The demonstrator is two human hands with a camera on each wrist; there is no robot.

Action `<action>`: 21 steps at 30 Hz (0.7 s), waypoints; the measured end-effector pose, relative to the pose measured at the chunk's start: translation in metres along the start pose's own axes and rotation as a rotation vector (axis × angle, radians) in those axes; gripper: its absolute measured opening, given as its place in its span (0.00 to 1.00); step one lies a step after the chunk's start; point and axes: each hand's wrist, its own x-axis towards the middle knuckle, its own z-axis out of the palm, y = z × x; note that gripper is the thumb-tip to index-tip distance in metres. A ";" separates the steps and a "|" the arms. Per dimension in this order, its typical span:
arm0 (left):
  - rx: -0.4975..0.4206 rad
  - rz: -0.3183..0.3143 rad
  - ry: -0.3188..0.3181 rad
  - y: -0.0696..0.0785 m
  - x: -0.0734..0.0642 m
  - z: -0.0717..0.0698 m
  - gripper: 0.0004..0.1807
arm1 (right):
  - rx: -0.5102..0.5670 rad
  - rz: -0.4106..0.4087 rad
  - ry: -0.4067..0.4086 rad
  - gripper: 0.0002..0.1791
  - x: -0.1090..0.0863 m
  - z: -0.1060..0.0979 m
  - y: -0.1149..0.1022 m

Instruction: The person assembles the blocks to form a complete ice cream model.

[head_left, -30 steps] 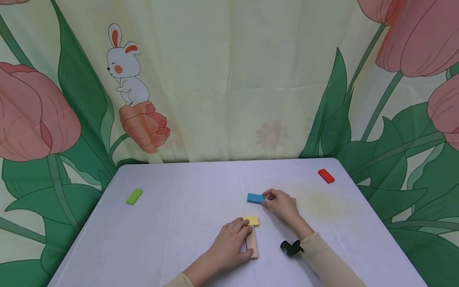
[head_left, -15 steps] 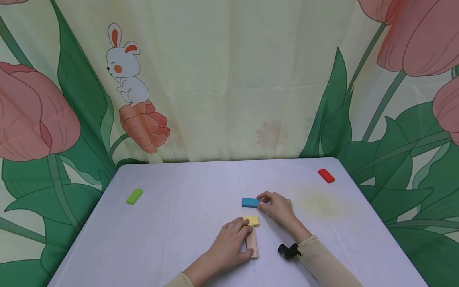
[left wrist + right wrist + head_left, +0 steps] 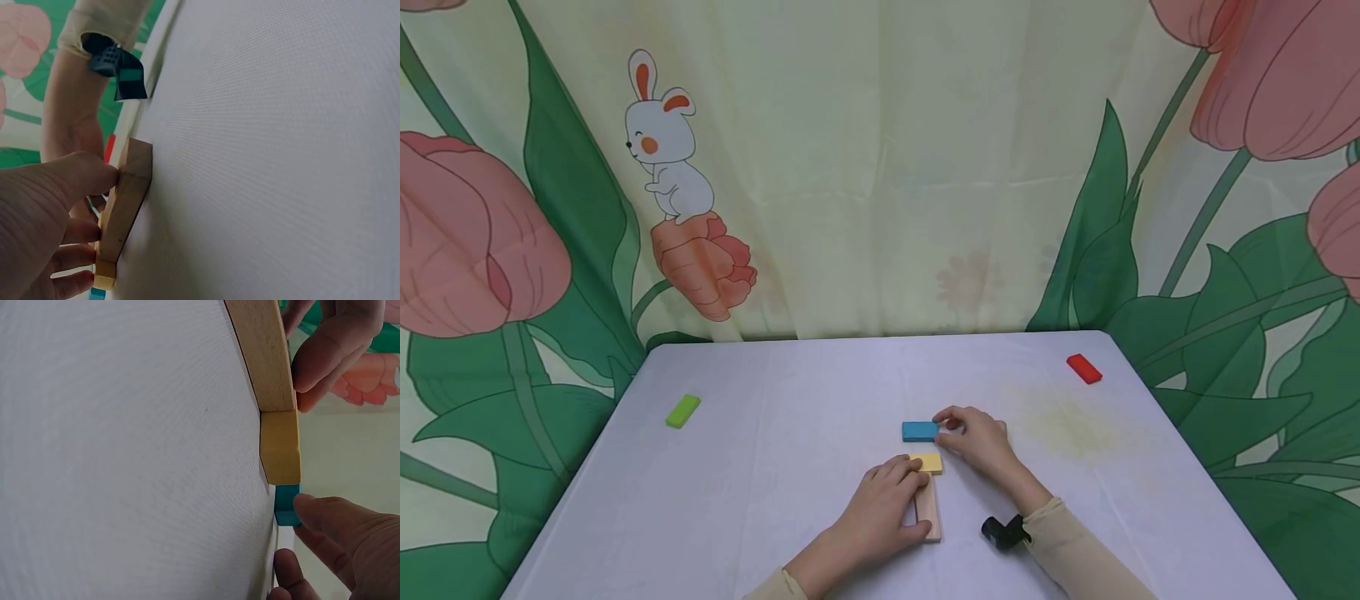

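My right hand [image 3: 977, 437] pinches the right end of a blue block [image 3: 917, 432] between thumb and index finger, low over the cloth. Just nearer to me lies a yellow block [image 3: 931, 463], crosswise at the far end of a long plain wooden block [image 3: 929, 510]. My left hand [image 3: 880, 508] rests on these two, fingers toward the yellow block and thumb by the near end of the plain one. The right wrist view has the plain block, yellow block [image 3: 281, 447] and blue block [image 3: 287, 503] in a row.
A green block [image 3: 682, 411] lies at the left of the white-covered table [image 3: 775, 392], and a red block [image 3: 1084, 368] at the far right. A black wrist camera [image 3: 1006, 532] sits on my right wrist. Behind the table hangs a printed curtain [image 3: 880, 183].
My right hand has drawn the blue block to the left and toward me, closer to the yellow block, and turned it roughly parallel to it. My left hand has stayed in place.
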 end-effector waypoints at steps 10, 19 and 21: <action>-0.412 -0.056 0.097 -0.004 0.000 -0.005 0.29 | 0.155 0.048 0.035 0.13 -0.004 0.000 0.003; -1.000 -0.307 0.198 -0.012 0.021 -0.015 0.29 | 0.355 0.108 -0.019 0.15 -0.011 -0.006 0.001; -1.022 -0.352 0.190 -0.013 0.024 -0.015 0.30 | 0.413 0.129 -0.049 0.17 -0.013 -0.008 0.000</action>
